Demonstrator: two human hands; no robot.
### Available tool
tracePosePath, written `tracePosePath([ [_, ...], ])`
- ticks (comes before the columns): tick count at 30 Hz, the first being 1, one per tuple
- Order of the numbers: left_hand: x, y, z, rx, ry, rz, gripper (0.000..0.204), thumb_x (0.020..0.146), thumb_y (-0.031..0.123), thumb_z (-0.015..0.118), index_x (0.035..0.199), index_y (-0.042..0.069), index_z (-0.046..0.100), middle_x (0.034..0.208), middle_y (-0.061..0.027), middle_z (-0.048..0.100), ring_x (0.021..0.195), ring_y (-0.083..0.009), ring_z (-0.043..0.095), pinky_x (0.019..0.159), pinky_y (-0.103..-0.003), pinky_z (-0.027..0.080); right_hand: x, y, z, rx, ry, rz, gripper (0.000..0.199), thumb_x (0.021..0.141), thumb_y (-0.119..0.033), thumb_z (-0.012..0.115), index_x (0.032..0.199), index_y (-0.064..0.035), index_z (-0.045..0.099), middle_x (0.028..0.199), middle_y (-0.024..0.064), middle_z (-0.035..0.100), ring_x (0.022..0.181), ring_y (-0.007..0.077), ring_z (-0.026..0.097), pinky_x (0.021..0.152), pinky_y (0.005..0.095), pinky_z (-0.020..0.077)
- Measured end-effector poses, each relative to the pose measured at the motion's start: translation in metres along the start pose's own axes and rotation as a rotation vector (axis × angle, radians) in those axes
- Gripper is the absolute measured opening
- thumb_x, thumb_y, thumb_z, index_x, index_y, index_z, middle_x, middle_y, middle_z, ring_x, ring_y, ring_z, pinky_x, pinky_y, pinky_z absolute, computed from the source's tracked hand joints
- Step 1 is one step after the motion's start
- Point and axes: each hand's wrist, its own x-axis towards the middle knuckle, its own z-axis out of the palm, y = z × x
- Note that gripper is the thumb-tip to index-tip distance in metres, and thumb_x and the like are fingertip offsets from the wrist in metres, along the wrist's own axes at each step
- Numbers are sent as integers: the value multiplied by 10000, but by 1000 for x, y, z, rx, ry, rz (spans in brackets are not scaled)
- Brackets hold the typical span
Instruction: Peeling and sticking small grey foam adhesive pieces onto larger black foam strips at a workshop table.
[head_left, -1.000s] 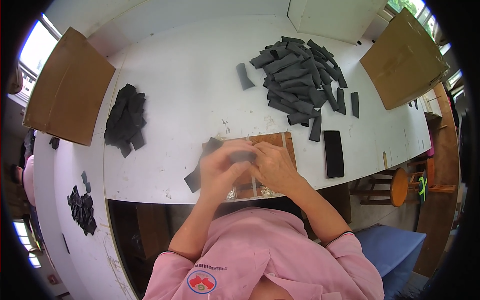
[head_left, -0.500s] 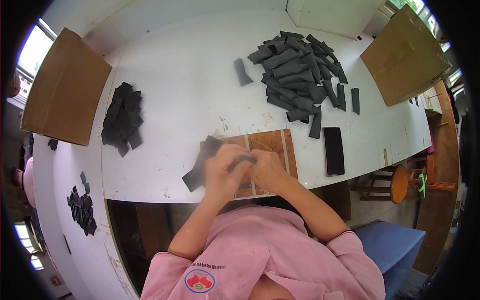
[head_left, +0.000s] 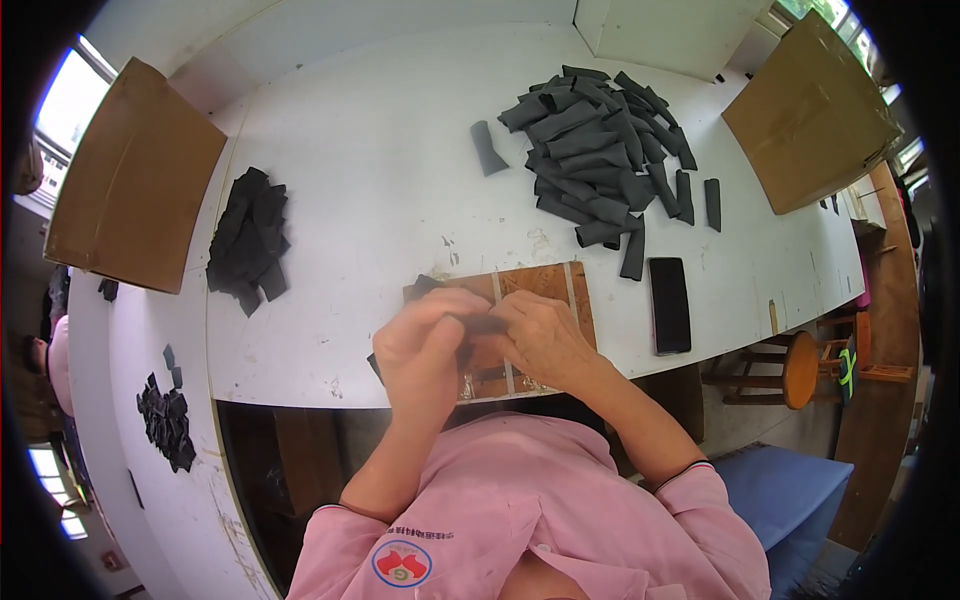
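Care is best taken that the dark strip (head_left: 478, 322), pinched between the closed left hand (head_left: 425, 350) and right hand (head_left: 545, 335) above the wooden board (head_left: 545, 285), is kept flat and square over it.

Head-worn fisheye — steeply down, close

Your white table (head_left: 380, 170) carries a wooden board (head_left: 545, 285); beyond it black strips (head_left: 600, 150), beside it a phone (head_left: 670, 305).
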Motion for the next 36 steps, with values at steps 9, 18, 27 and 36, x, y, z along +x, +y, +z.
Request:
tracePosePath([
  [9,-1,0,-13,-126,86,-121,129,826,122,551,878,5,566,890,-131,593,858,-240,538,847,-374,392,-11,5,17,-19,27,7,274,728,-271,616,595,-50,526,579,65,511,564,227,535,478,334,416],
  [18,7,9,-20,62,88,33,148,806,134,587,774,-10,582,761,-112,601,774,-201,540,773,-317,403,3,-10,-8,-93,20,-44,269,723,-261,630,599,-47,523,571,62,509,560,217,538,468,328,416],
  [27,8,-13,-42,307,218,-109,172,834,134,542,890,-26,573,849,-128,612,802,-159,557,750,-279,428,15,-7,-16,79,-66,-86,330,770,-314,589,612,-29,535,549,65,519,504,207,527,454,312,404],
  [36,14,-98,-113,1410,90,-283,241,725,159,624,880,-16,567,853,-184,546,859,-347,503,733,-412,416,33,34,-34,632,90,530,408,887,-372,414,747,-14,552,521,-14,445,470,59,406,448,202,328],
])
